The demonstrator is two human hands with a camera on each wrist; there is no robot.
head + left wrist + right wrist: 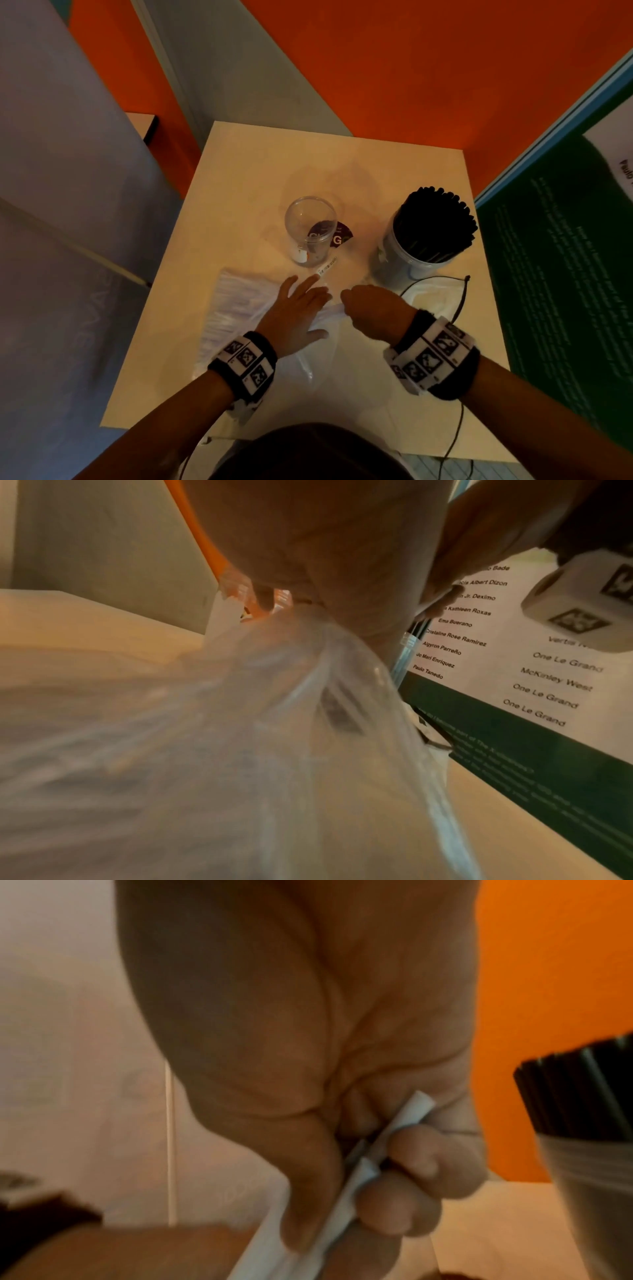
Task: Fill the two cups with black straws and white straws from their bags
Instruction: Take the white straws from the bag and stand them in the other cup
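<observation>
R hand [342, 1123] grip pinches white straws [359, 1177]; L hand [294, 308] presses bag [236, 308].

floor: orange [411, 68] | table: pale square top [274, 154] | right: green printed board [555, 274] | light: dim, warm

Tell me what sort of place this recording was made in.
Probably an office or company common area, not a home. A small square table stands against orange and grey partition walls, and beside it hangs a green printed board listing people's names.
</observation>
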